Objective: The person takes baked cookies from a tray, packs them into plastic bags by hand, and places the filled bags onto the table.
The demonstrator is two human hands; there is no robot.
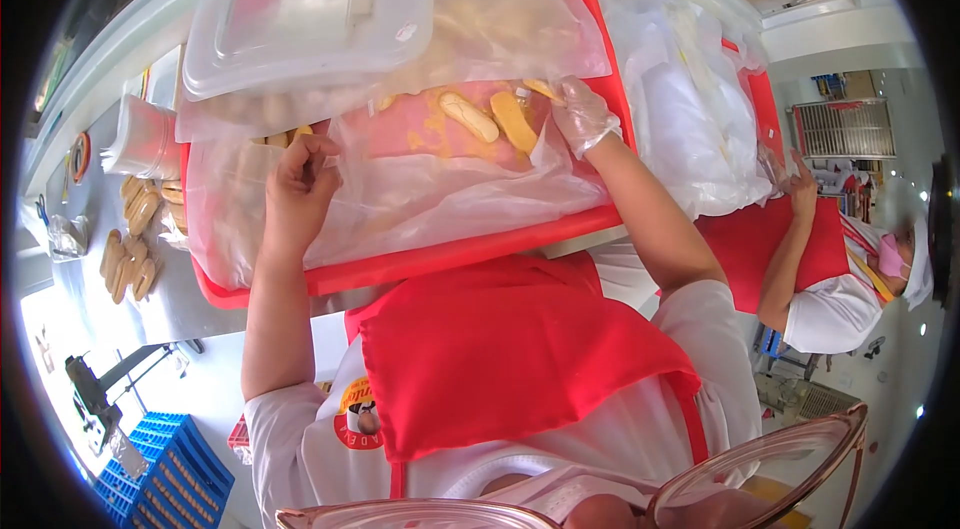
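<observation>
A red tray (pixel 400 273) lined with a clear plastic sheet (pixel 450 191) lies in front of me. Inside the opening in the plastic are a pale, finger-shaped biscuit (pixel 468 117) and a browner one (pixel 513 122), on a pink surface with crumbs. My bare left hand (pixel 305 174) has its fingers curled at the left edge of the opening, apparently pinching the plastic. At the opposite side, my right hand (pixel 585 117), in a clear glove, has its fingers closed at the end of another finger biscuit (pixel 540 89). More biscuits (pixel 280 139) show partly beside my left hand.
A translucent plastic lid (pixel 310 14) covers the tray's far left. Loose biscuits (pixel 130 264) and a stack of clear bags (pixel 140 139) sit on the metal table to the left. Another plastic-covered tray (pixel 690 99) adjoins on the right, with a co-worker (pixel 840 279) beside it.
</observation>
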